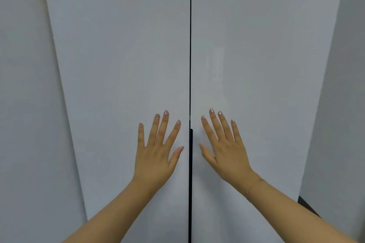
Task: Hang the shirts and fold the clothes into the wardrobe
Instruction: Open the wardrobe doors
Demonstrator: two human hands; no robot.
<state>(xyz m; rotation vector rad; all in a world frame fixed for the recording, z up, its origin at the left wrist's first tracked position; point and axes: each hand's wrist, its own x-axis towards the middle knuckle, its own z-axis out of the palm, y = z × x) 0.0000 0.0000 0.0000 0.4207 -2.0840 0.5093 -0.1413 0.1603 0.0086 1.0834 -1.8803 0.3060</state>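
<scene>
We see both wardrobe doors, left door and right door, closed with only a dark seam between them; our left hand and right hand lie flat with fingers spread, one on each door beside the seam, grasping nothing. No shirts, clothes or hangers are in view, so we cannot tell where they are. We judge this either the very start or the closing push.
</scene>
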